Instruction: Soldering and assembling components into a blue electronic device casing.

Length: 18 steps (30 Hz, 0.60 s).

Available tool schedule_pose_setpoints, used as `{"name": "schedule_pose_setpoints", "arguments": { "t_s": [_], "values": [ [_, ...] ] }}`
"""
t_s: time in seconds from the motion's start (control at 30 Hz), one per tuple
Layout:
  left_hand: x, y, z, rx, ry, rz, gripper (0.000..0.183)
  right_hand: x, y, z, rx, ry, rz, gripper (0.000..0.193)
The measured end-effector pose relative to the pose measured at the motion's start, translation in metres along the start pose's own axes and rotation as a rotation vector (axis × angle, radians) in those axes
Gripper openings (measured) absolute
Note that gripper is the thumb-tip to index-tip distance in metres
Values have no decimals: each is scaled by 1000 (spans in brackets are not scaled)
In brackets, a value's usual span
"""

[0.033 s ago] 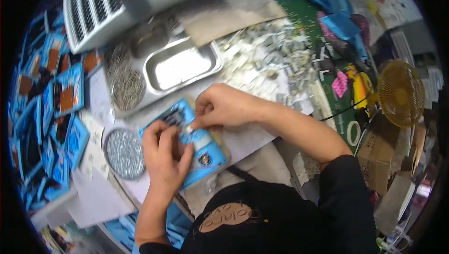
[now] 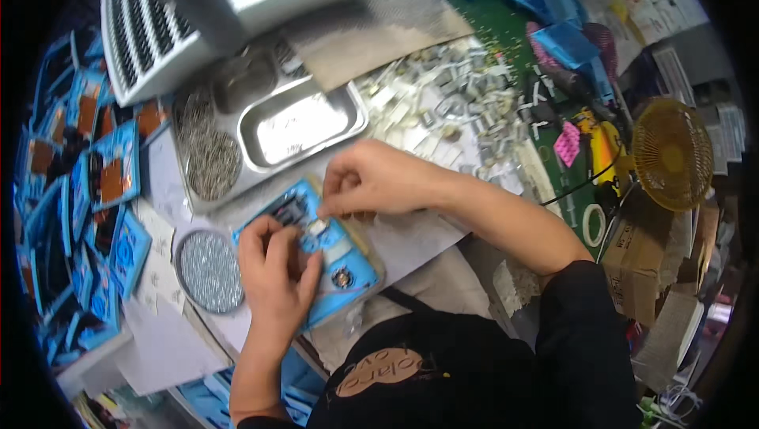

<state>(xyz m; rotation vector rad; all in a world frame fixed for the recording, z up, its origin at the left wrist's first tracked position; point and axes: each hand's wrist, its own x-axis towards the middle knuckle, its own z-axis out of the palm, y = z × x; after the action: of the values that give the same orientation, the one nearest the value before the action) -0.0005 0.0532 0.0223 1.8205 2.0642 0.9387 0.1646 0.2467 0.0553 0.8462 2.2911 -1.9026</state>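
A blue plastic housing [image 2: 361, 264] lies at a slant on the work surface in front of me. Dark parts, a small whitish piece [image 2: 318, 228] and a round metallic part [image 2: 341, 277] sit in it. My left hand [image 2: 277, 283] is over its left side, fingers curled onto it and thumb stretched along it. At the housing's upper right edge is my right hand [image 2: 375, 180], with fingers bent and thumb and fingertips pinched together. Whatever is between those fingertips is hidden or too small to make out.
Beyond the housing stands a metal tray [image 2: 360, 124] with thin metal pieces in its left compartment. A round dish [image 2: 180, 271] of small silvery parts is left. Small white and grey pieces [image 2: 443, 105] lie farther right. Blue housings [image 2: 118, 164] crowd the left; a yellow fan [image 2: 672, 156] stands right.
My right hand has drawn slightly back from the middle of the housing toward its upper edge, uncovering the small whitish piece. The whole view has shifted a little; my left hand keeps its place.
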Motion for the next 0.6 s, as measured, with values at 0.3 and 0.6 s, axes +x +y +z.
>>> {"name": "schedule_pose_setpoints", "arguments": {
  "t_s": [0.3, 0.6],
  "values": [
    [35, 5, -18, 45, -134, 164, 29, -1, 70, -336, -1037, 984, 361, 26],
    [32, -17, -20, 107, -149, 282, 21, 24, 132, -378, -1588, 680, 379, 21]
  ]
}}
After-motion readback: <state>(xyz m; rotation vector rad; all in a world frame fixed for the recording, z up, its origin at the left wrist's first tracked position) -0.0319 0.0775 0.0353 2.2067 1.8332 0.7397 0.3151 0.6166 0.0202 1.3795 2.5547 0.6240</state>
